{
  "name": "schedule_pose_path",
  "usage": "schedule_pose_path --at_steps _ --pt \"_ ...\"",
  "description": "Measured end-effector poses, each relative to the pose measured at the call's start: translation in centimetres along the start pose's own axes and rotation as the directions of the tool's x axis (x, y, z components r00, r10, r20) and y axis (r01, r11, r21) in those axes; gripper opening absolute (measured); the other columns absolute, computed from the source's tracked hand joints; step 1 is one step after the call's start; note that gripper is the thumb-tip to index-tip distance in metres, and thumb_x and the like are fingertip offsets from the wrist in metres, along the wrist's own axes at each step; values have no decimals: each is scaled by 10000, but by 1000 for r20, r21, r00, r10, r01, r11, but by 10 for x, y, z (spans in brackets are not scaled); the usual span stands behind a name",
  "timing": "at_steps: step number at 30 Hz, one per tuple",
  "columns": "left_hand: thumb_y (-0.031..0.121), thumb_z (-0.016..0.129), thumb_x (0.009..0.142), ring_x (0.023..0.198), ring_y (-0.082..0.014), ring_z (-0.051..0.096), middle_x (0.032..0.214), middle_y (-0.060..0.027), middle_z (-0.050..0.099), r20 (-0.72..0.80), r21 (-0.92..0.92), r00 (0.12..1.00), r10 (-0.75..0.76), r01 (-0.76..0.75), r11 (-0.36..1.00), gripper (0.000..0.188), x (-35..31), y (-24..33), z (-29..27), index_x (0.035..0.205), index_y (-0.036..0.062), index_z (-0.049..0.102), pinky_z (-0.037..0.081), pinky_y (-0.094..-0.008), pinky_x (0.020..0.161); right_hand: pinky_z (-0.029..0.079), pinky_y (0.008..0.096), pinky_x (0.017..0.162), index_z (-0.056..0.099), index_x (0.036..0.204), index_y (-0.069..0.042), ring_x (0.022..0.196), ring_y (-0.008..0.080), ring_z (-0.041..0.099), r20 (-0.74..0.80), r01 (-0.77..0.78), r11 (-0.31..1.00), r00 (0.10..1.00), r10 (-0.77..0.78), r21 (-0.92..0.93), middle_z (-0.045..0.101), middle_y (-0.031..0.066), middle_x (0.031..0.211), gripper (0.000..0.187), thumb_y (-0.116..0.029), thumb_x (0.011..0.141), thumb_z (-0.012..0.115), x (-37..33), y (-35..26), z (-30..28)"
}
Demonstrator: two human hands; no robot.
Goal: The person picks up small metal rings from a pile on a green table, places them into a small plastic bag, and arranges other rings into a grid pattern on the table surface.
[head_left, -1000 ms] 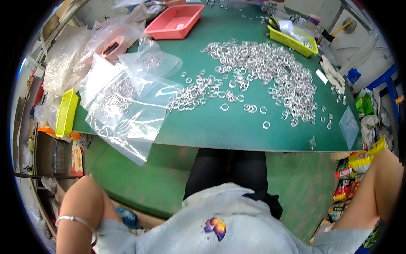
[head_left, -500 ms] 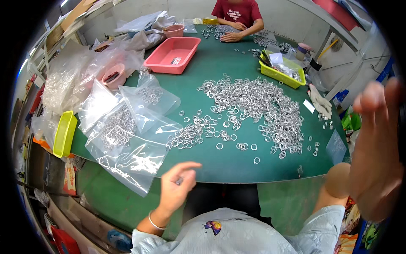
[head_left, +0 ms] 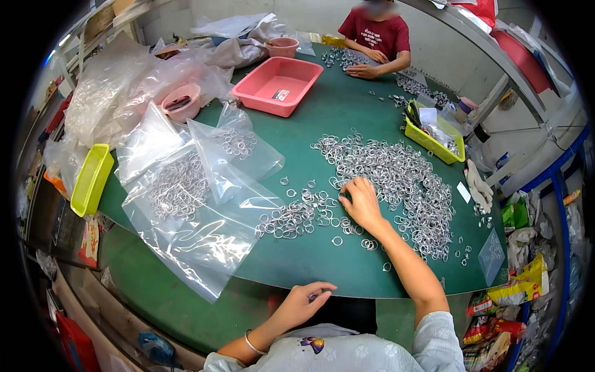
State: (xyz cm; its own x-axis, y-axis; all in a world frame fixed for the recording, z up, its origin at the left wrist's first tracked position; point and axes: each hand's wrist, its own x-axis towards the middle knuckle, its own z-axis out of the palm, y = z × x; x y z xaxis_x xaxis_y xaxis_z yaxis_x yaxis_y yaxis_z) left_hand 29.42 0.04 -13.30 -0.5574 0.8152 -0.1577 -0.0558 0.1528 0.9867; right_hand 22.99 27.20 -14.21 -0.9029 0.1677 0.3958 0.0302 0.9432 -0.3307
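Observation:
My right hand (head_left: 362, 201) reaches over the left edge of a large pile of silvery metal rings (head_left: 427, 211), palm down, thumb apart from the fingers; no ring shows in its grasp. At the table's front edge, my left hand (head_left: 304, 302) is curled closed around a small grey metal piece (head_left: 312, 297), mostly hidden by the fingers. A smaller heap of rings (head_left: 288, 221) lies between the pile and some clear plastic bags (head_left: 217, 239). More rings show inside the bags. A few single rings (head_left: 337, 240) are scattered near my right hand.
A pink tray (head_left: 282, 77) sits on the green table (head_left: 273, 266), with a yellow-green basket (head_left: 434, 139) at right and another (head_left: 92, 180) at left. Across the table a person in a red shirt (head_left: 375, 31) handles metal parts. A glove (head_left: 478, 186) lies at the right edge.
My right hand has come from the far right, raised close to the camera, down to the ring pile. My left hand has shifted right and lower, still closed. The view has turned slightly.

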Motion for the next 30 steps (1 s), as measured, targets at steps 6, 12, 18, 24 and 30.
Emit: schedule_pose_path --at_steps 6,12,18,24,30 --pt "136 497 962 556 -66 409 694 -25 533 63 -422 997 -51 73 904 243 13 -12 -1 1151 22 599 353 -207 493 385 393 802 593 827 -41 891 288 504 43 -65 983 997 59 172 546 96 866 113 -54 749 674 -8 -4 -12" --pt "171 469 980 574 -66 418 880 -105 605 54 -781 984 -170 148 606 313 38 -2 3 1218 -16 547 303 -178 451 421 338 849 587 827 -35 888 237 569 202 -44 862 977 -69 505 608 90 933 117 -1 757 676 -73 -70 -73" --pt "179 529 954 577 -55 440 870 -83 627 146 -682 978 -149 208 701 306 45 4 25 1197 -4 565 297 -177 453 448 303 788 589 968 -21 849 190 587 101 -321 585 921 376 745 640 87 941 256 33 741 694 -134 -74 -66" --pt "181 522 960 561 -61 419 852 -81 631 107 -616 985 -137 174 769 254 48 5 43 1117 -1 602 298 -184 467 444 330 725 599 1074 -22 842 228 610 -158 -124 889 964 213 440 667 91 943 432 -3 676 765 -148 -76 -73" --pt "176 537 952 566 -57 408 813 -55 610 124 -654 972 -199 231 720 222 49 4 50 1055 -5 616 304 -184 483 466 331 760 600 1085 -6 857 246 616 -118 -183 789 944 307 587 659 111 950 401 27 707 728 -153 -78 -77"
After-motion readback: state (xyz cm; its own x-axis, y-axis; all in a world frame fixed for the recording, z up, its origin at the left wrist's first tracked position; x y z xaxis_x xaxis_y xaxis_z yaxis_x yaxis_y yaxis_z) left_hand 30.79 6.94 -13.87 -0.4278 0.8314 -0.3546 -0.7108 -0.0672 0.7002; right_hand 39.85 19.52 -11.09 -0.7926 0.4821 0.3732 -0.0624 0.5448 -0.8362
